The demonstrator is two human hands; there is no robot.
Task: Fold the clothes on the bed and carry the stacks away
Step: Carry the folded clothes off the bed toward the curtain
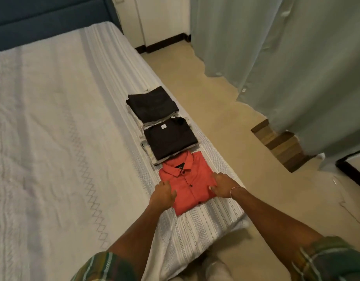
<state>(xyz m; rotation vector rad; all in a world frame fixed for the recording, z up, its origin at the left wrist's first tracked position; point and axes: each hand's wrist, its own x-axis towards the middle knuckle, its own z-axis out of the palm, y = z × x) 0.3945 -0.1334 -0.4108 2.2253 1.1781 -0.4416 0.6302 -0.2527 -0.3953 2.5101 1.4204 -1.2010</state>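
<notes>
A folded red button shirt [190,182] lies collar-up on the white bedspread [63,138], near the bed's right edge. My left hand [163,193] grips its left side, thumb on top of the cloth. My right hand [221,185], a bracelet on its wrist, grips the right side with the thumb pressing down. Behind the red shirt stands a stack topped by a dark folded shirt with a white label [170,138]. Farther back is a second stack topped by a black folded garment [152,104]. Both stacks hold lighter clothes underneath.
A blue headboard [43,19] closes the far end of the bed. Pale green curtains [286,57] hang at the right above a beige floor [225,126]. Wooden blocks [280,142] sit under the curtain hem. A white door with a dark skirting [161,27] is at the back.
</notes>
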